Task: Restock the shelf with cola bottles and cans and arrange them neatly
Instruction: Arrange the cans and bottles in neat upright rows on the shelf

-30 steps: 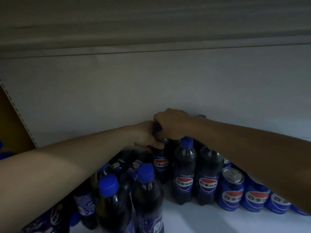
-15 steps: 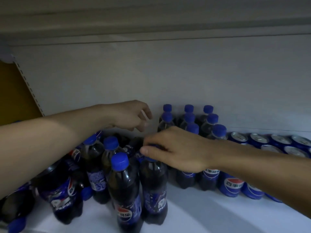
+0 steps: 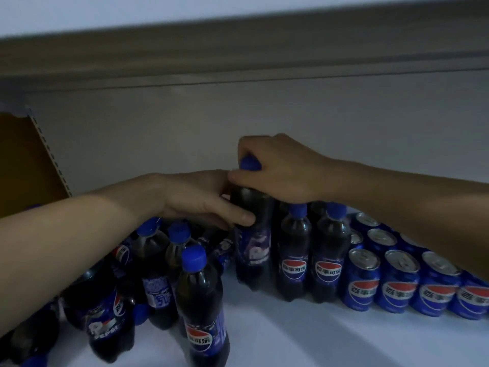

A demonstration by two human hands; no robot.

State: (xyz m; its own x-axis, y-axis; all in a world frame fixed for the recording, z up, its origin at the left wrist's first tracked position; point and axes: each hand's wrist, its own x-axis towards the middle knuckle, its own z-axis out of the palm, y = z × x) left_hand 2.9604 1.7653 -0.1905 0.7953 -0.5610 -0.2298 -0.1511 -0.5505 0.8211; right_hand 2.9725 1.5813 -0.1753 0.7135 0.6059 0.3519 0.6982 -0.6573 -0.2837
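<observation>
Two hands on one cola bottle at the row's left end.

Nearest, at 7 o'clock, a front bottle [image 3: 203, 313] stands upright on the shelf [image 3: 317, 343], with a jumbled cluster [image 3: 148, 263] of bottles behind it toward 8 o'clock. Farther in, at centre, the held bottle [image 3: 252, 250] is upright, touching the row [image 3: 309, 260] of bottles at its 3 o'clock. The left hand [image 3: 201, 197] wraps its shoulder, thumb across the front, and the right hand [image 3: 280, 170] clasps its cap [image 3: 250, 164] from above. Cans [image 3: 399, 284] run in ranks toward 4 o'clock. The back panel [image 3: 264, 109] rises at 12 o'clock.
</observation>
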